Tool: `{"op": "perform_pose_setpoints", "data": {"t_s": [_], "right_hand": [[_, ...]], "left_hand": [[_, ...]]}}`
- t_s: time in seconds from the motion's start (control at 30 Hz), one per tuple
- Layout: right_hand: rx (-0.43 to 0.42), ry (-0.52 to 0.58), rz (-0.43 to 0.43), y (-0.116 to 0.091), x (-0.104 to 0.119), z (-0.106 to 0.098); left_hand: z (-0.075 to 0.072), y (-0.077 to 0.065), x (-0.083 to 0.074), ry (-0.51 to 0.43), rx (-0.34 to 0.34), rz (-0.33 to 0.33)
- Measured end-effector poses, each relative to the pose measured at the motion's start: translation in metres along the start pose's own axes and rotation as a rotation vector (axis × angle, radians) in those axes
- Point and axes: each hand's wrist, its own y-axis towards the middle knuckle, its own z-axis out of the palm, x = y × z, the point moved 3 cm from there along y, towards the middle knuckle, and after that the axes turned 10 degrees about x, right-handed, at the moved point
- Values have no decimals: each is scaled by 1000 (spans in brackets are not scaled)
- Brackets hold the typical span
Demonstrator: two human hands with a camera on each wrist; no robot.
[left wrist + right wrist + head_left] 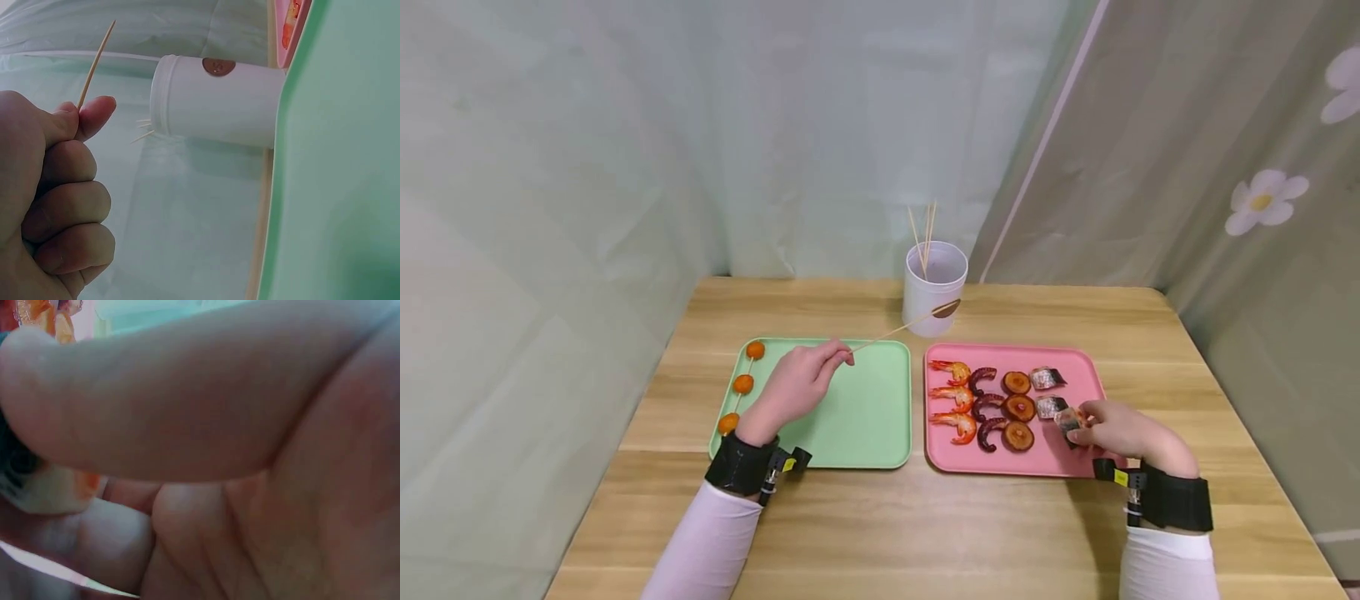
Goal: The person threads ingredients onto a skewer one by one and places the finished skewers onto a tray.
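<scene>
Above the green tray (850,417), my left hand (797,379) pinches a bamboo skewer (891,332) between thumb and forefinger. In the left wrist view the bare, pointed skewer (95,67) sticks up out of the pinch, the other fingers curled beneath. Over the right side of the pink tray (940,462), my right hand (1131,433) pinches a silver-skinned fish piece (1066,423). That fish piece (59,490) is partly hidden behind the thumb in the right wrist view. Two more fish pieces (1047,378) lie on the pink tray, beside three mushroom caps (1017,407).
Three octopus tentacles (988,407) and three shrimp (953,396) lie on the pink tray's left half. Orange balls (742,384) on a skewer lie along the green tray's left edge. Behind stands a white cup (928,296) with several skewers (929,229). Curtains hang behind the table.
</scene>
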Motion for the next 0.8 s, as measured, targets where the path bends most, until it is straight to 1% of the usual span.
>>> {"op": "perform_pose_setpoints", "data": {"t_s": [0.27, 0.37, 0.47, 0.5, 0.57, 0.7, 0.8], "right_hand": [[-10, 73, -41, -1, -3, -3], [-33, 59, -46, 2, -3, -3], [-53, 91, -66, 7, 1, -2], [-67, 106, -82, 9, 3, -2], [-87, 182, -127, 14, 8, -2], [-154, 299, -261, 24, 22, -4], [-172, 386, -376, 32, 34, -3]], "left_hand": [[2, -2, 0, 10, -23, 9], [2, -2, -1, 12, -24, 17], [2, -2, -2, 14, -18, 25], [2, -2, -2, 15, -18, 27], [2, -2, -3, 22, -19, 29], [1, -2, -4, 24, -24, 31], [-1, -2, -6, 17, -25, 34]]}}
